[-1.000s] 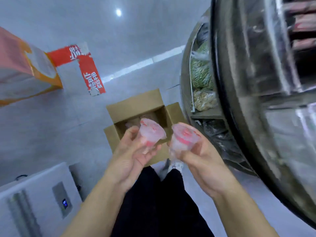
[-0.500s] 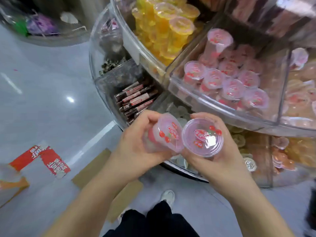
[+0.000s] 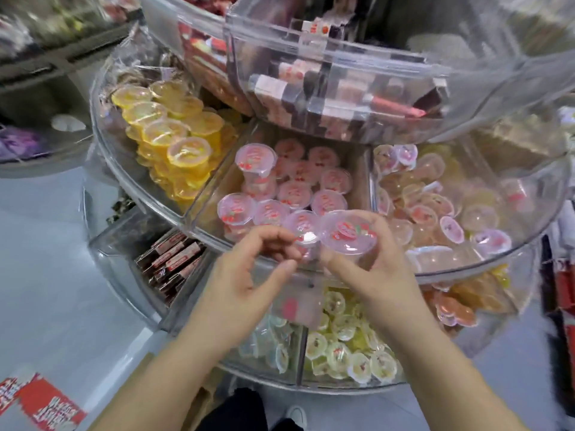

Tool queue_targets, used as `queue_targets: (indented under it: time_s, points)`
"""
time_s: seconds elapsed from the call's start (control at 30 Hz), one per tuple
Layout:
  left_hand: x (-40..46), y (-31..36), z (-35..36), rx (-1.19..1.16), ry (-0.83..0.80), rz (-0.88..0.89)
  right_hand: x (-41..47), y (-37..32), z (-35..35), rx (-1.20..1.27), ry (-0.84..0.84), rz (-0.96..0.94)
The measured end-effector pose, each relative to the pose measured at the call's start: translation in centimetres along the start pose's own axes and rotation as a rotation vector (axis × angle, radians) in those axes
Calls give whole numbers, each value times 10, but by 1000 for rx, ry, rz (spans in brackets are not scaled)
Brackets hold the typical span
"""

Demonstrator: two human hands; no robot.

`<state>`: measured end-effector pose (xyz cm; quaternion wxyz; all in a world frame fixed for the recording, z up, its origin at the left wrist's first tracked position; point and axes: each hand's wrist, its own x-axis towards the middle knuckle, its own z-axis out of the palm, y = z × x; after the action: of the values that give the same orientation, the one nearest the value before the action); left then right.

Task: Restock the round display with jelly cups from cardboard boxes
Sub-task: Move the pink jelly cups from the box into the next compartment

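Your right hand (image 3: 378,269) grips a pink jelly cup (image 3: 348,233) upright, fingers curled round its sides, just above the front wall of the pink compartment (image 3: 205,213) on the round display (image 3: 485,269). Your left hand (image 3: 249,275) holds nothing, its fingers loosely curled beside a pink cup (image 3: 303,227) already standing at the compartment's front edge. The compartment looks nearly full, though judging by the gaps at its right side, a few more cups would fit.

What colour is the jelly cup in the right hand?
Pale pink, with red fruit print on the jelly cup's lid; head view.
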<state>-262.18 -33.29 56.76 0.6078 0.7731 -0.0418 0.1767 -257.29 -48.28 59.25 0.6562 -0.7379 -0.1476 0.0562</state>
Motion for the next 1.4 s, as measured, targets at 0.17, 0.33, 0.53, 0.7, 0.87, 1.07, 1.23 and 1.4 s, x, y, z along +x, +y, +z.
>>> queue_targets:
  time_s: [0.17, 0.33, 0.53, 0.7, 0.87, 1.07, 1.23, 1.4]
  points:
    - [24, -17, 16, 137, 28, 118, 13, 19, 25, 82, 212, 12]
    - [34, -25, -39, 202, 125, 153, -2, 21, -23, 40, 148, 68]
    - [-17, -46, -71, 270, 159, -64, -32, 35, -21, 24, 45, 178]
    - [-44, -52, -74, 274, 196, -165, -43, 33, 1, -12, -85, 171]
    - [-57, -55, -90, 287, 245, -233, -42, 30, 6, -13, -177, 207]
    - [-83, -57, -98, 247, 407, -331, -43, 50, 20, -130, -361, 238]
    - [-147, -59, -85, 198, 609, -493, -53, 73, 46, -157, -529, 270]
    - [-220, -75, -79, 118, 828, -649, -70, 91, 79, -179, -657, 333]
